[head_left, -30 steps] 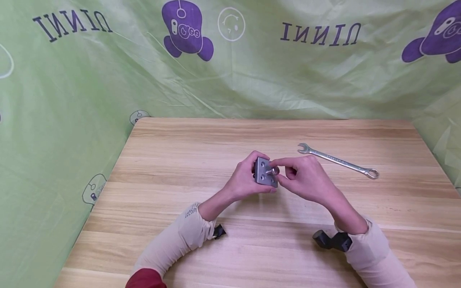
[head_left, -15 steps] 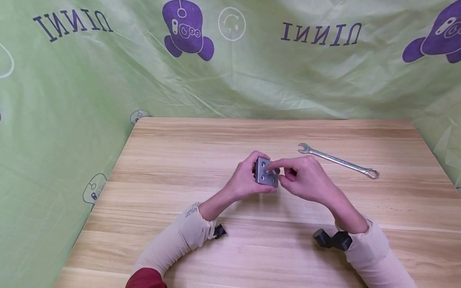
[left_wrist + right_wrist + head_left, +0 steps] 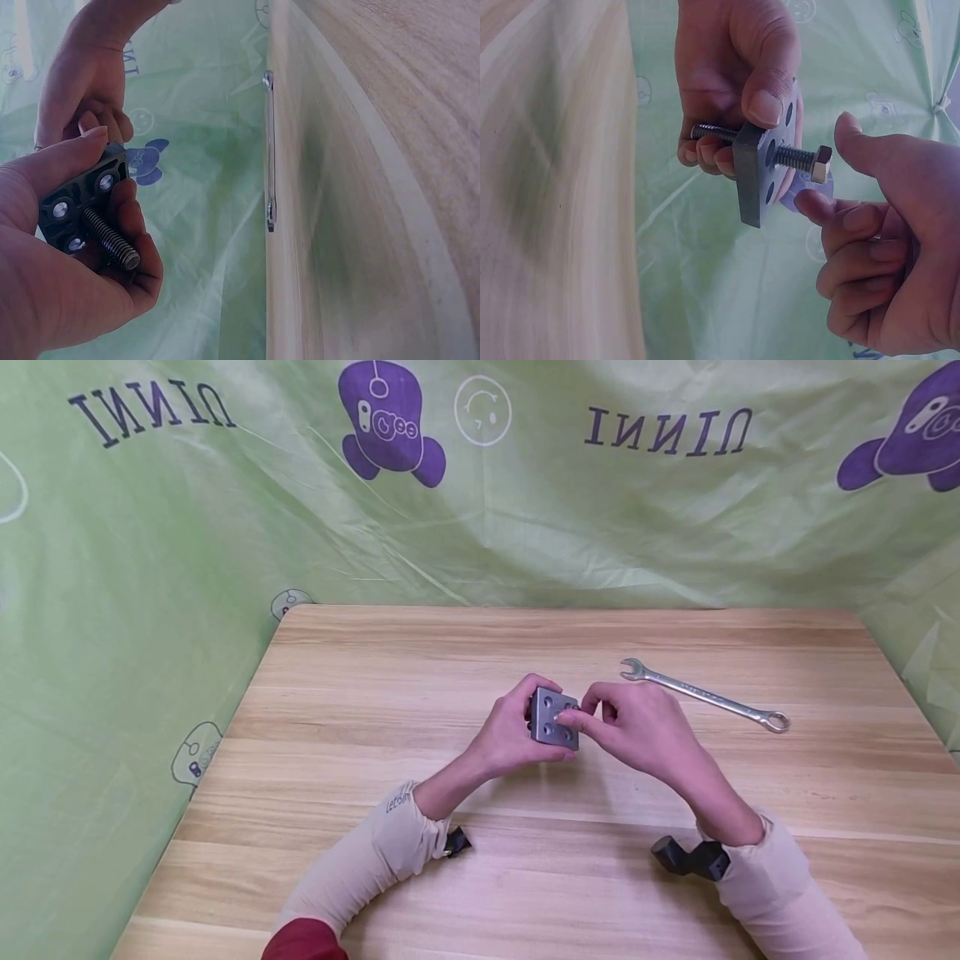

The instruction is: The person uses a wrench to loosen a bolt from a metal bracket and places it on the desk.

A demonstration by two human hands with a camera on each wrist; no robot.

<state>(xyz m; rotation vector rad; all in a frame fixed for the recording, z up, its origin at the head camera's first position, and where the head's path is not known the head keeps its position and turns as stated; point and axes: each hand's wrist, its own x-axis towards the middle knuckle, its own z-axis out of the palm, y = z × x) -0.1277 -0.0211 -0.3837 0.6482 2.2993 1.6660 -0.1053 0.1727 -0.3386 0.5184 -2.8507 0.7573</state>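
My left hand (image 3: 504, 733) grips a small grey metal plate (image 3: 552, 737) with several round holes, its thumb and fingers along the edges. A hex bolt (image 3: 799, 158) runs through the plate, head toward my right hand (image 3: 647, 727). On the other side, the left wrist view shows the bolt's threaded end (image 3: 111, 238) sticking out past a dark ribbed face with several shiny round pieces. In the right wrist view, my right thumb (image 3: 862, 142) and index finger (image 3: 817, 206) are spread on either side of the bolt head, with gaps around it; the other fingers are curled.
A combination wrench (image 3: 705, 696) lies on the wooden table (image 3: 420, 652), right of and behind the hands. Black wrist-camera mounts (image 3: 690, 858) stick out from the sleeves. A green printed curtain (image 3: 480, 527) hangs along the table's back and sides.
My right index finger has drawn back from across the bolt while the thumb has moved forward over it. The left hand and plate have stayed in place.
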